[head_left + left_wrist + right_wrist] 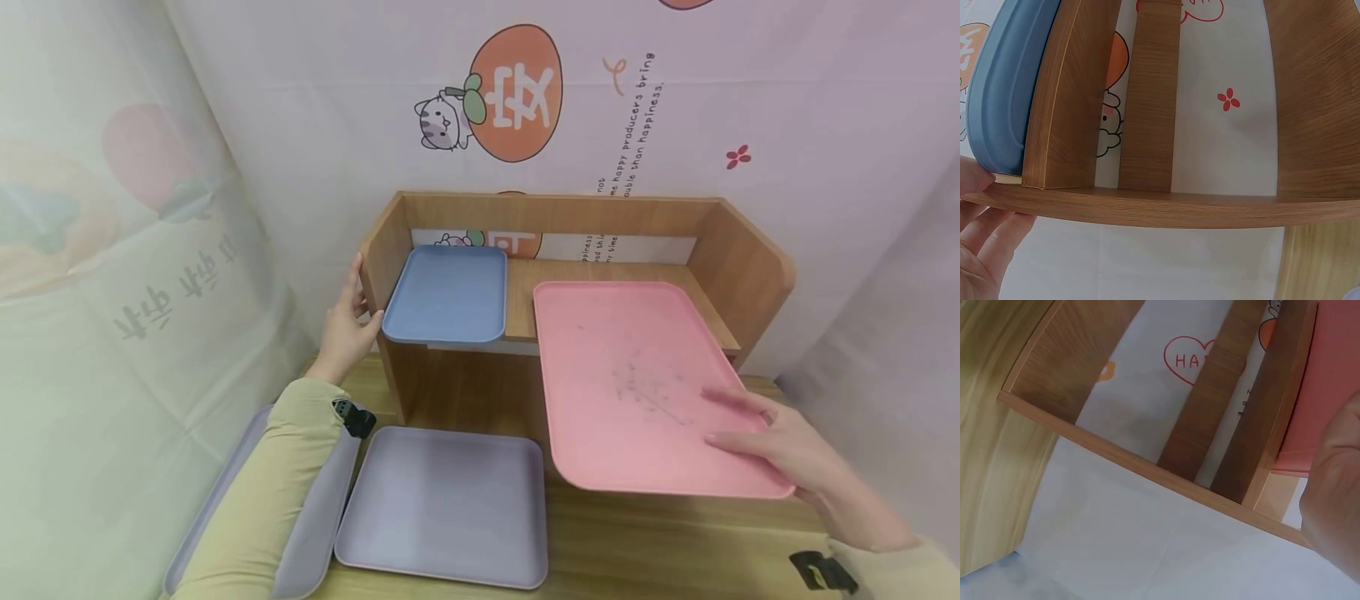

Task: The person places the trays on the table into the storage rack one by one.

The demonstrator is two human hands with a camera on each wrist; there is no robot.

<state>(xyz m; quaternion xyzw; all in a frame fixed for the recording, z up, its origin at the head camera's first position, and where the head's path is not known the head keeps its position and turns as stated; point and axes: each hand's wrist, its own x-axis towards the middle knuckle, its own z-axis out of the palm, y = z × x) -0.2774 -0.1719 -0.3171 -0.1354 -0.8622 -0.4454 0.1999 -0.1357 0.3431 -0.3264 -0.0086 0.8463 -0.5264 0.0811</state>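
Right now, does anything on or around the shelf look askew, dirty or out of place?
Yes. The pink tray sticks out well past the wooden shelf front, held by the right hand, and has dark scuff marks. The blue tray also overhangs slightly.

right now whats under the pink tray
The pink tray sticks out off the shelf, its back part resting there. Under its front edge the wooden table shows. The right hand grips its near corner. The covered shelf surface is hidden.

Two lavender trays point(450, 504) lay on my desk point(675, 542); a cartoon-printed backdrop point(517, 92) hung behind.
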